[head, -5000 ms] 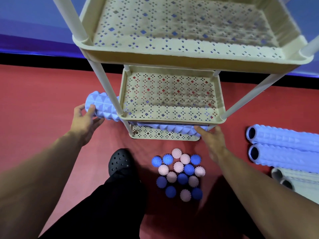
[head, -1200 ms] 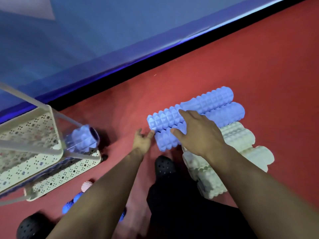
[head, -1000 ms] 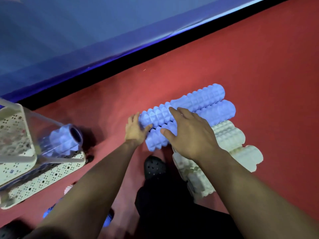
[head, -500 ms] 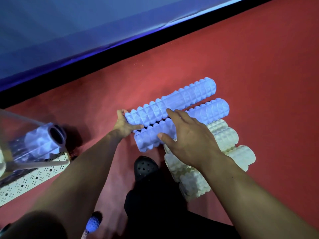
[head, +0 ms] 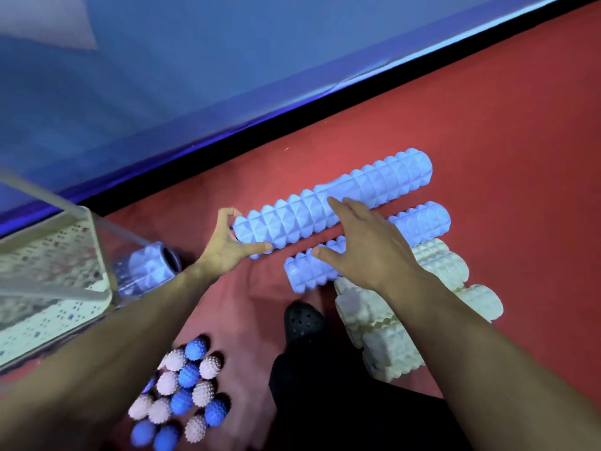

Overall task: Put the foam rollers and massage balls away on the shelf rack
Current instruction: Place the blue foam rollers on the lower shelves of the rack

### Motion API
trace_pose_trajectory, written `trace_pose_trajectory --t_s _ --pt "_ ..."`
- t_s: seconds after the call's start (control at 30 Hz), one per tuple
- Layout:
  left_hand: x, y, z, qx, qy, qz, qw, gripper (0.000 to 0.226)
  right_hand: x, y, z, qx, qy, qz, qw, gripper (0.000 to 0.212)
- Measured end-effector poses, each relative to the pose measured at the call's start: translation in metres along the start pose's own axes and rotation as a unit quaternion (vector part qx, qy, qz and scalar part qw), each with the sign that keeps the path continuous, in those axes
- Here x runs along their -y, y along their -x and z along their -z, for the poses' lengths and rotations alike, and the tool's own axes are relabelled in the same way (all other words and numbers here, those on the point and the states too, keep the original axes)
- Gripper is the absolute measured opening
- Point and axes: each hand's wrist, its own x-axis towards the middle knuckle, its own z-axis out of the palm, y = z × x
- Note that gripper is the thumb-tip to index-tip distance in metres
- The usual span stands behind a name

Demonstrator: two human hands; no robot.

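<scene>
The far blue foam roller is lying on the red floor, and its long axis is running from lower left to upper right, almost parallel to the wall's black edge. The left hand is cupping the roller's left end, with the thumb under it and the fingers curling over the top. The right hand is resting with straight fingers on the roller's middle, so it is not gripping. The second blue roller is lying just beside, nearer to the person, partly under this hand. The shelf rack is standing to the left, so I think the roller needs carrying leftward, end first.
</scene>
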Motion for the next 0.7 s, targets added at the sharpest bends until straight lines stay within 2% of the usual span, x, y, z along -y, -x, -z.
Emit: trace_pose_trajectory --t_s 0.17,0.27,0.4,0.53,0.7 --pt "-0.053 0.084 0.058 -0.035 -0.036 -0.04 0.998 0.084 0.034 0.01 0.023 -0.027 -0.009 0.034 0.999 0.103" --pt "-0.08 0.145 0.094 -0.017 -0.051 -0.047 0.997 0.081 0.059 0.028 0.038 -0.009 0.004 0.061 0.998 0.112" --pt "-0.104 0.221 0.144 -0.027 -0.077 -0.062 0.995 0.088 0.091 0.063 0.05 0.004 0.027 0.089 0.996 0.112" --pt "-0.114 0.29 0.185 -0.047 -0.086 -0.078 0.992 0.081 0.122 0.105 0.056 0.026 0.063 0.119 0.991 0.109" --pt "-0.102 0.374 0.245 -0.096 -0.089 -0.07 0.989 0.083 0.147 0.156 0.051 -0.04 0.046 0.099 0.993 0.11"
